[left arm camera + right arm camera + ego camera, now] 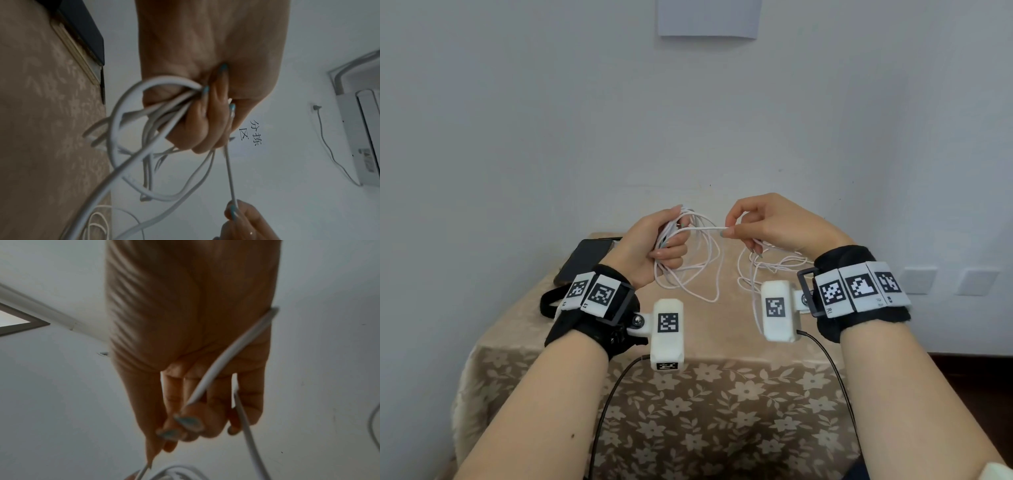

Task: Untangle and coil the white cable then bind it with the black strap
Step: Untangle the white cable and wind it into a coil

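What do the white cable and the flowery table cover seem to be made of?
White cable: probably smooth plastic or rubber sheathing with a matte finish; it bends into soft loops in the left hand.
Table cover: looks like woven fabric with a slight sheen; its flower pattern drapes over the edge.

Table (619, 394) covered by beige floral cloth, set against pale wall. Dark phone (582, 258) laid flat at far left corner. Black strap (548, 301) lying just in front of phone, near left edge. Loose loops of white cable (760, 263) spread on cloth at far right; rest of cable lifted off table.
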